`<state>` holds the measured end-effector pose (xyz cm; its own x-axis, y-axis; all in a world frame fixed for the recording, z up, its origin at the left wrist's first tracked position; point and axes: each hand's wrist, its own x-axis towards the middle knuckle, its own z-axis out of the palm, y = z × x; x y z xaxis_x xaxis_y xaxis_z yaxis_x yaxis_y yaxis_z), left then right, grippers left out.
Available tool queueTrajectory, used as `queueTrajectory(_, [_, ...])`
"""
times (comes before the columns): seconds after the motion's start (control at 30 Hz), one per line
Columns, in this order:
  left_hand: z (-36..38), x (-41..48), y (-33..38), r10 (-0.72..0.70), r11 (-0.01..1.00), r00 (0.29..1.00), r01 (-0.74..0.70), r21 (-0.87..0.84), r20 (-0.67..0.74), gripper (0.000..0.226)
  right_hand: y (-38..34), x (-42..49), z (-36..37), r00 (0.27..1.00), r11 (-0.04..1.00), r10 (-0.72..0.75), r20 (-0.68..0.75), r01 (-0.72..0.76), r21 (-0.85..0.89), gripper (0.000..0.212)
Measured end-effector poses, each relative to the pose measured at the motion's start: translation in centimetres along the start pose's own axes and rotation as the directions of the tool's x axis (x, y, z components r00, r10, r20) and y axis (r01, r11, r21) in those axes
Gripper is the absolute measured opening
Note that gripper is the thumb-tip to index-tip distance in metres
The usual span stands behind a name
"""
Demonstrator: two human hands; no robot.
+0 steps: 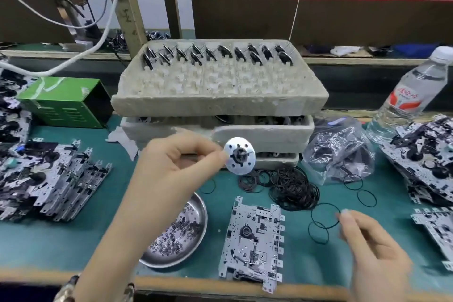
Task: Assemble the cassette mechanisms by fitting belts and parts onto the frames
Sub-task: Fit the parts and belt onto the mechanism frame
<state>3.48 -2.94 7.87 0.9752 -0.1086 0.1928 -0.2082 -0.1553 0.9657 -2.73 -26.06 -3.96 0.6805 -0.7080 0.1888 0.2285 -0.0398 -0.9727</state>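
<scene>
Two hands work over a green counter (61, 240); the left hand (176, 162) pinches a round metal flywheel (240, 159) at mid-frame.

One metal frame (252, 235) lies flat at lower centre, directly below the flywheel and nearer the left hand, its long axis running from the bottom edge toward the top. The right hand (375, 247), lower right, is blurred; its fingers (345, 214) reach a loose belt (312, 216), but whether they grasp it I cannot tell. A steel dish (193, 235) of washers crowds the frame's left side, and open counter lies to its right.
</scene>
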Motion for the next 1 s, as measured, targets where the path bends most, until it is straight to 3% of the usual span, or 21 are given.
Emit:
queueTrajectory(0.07, [0.9,-1.7,-1.4,-0.092,0.993,0.995,0.094,-0.073,0.038,0.013,-2.4,0.0,0.5,0.986,0.959,0.147,0.072,-0.160,0.233,0.016])
queueTrajectory(0.13, [1.5,-2.8,-2.7,-0.191,0.972,0.979,0.199,-0.123,0.073,0.017,-4.8,-0.4,1.3,0.969,0.926,0.155,0.194,-0.211,0.312,0.011])
queueTrajectory(0.23, [1.8,-3.9,-3.5,-0.289,0.925,0.949,0.310,-0.218,0.123,0.017,-7.5,-1.7,3.2,0.927,0.948,0.090,0.365,-0.192,0.254,0.040])
queueTrajectory(0.33, [1.8,-4.3,-3.5,-0.273,0.917,0.949,0.307,-0.254,0.159,0.026,-8.1,-2.8,4.5,0.898,0.971,0.058,0.436,-0.151,0.183,0.030])
queueTrajectory(0.47, [1.4,-4.6,-3.4,-0.243,0.921,0.951,0.289,-0.261,0.193,0.022,-7.2,-3.6,5.1,0.911,0.999,0.019,0.411,-0.029,0.019,0.015])
queueTrajectory(0.63, [1.3,-5.0,-4.0,-0.220,0.910,0.958,0.270,-0.314,0.184,0.028,-6.7,-3.3,4.7,0.930,0.934,-0.204,0.306,0.278,-0.223,0.013])
queueTrajectory(0.73, [1.5,-5.1,-4.5,-0.173,0.904,0.964,0.237,-0.357,0.202,0.022,-6.9,-2.9,4.3,0.930,0.951,-0.137,0.341,0.220,-0.218,0.014])
queueTrajectory(0.8, [1.6,-5.2,-4.8,-0.125,0.906,0.970,0.197,-0.376,0.206,0.018,-7.0,-2.3,3.9,0.908,0.980,0.035,0.417,0.050,-0.192,0.017])
queueTrajectory(0.83, [1.7,-5.2,-5.0,-0.090,0.914,0.975,0.162,-0.372,0.203,0.016,-7.0,-1.8,3.8,0.858,0.981,0.166,0.485,-0.093,-0.170,0.020])
queueTrajectory(0.9, [1.8,-5.3,-5.3,0.003,0.943,0.980,0.062,-0.326,0.197,0.011,-6.8,-0.7,3.5,0.620,0.891,0.397,0.676,-0.437,-0.122,0.028])
queueTrajectory(0.97, [1.8,-5.4,-5.6,0.097,0.968,0.976,-0.046,-0.247,0.197,0.007,-6.7,0.4,3.3,0.387,0.726,0.452,0.803,-0.683,-0.079,0.024])
queueTrajectory(1.0, [1.8,-5.4,-5.8,0.133,0.975,0.971,-0.092,-0.204,0.200,0.006,-6.6,0.8,3.2,0.323,0.671,0.434,0.841,-0.739,-0.063,0.023])
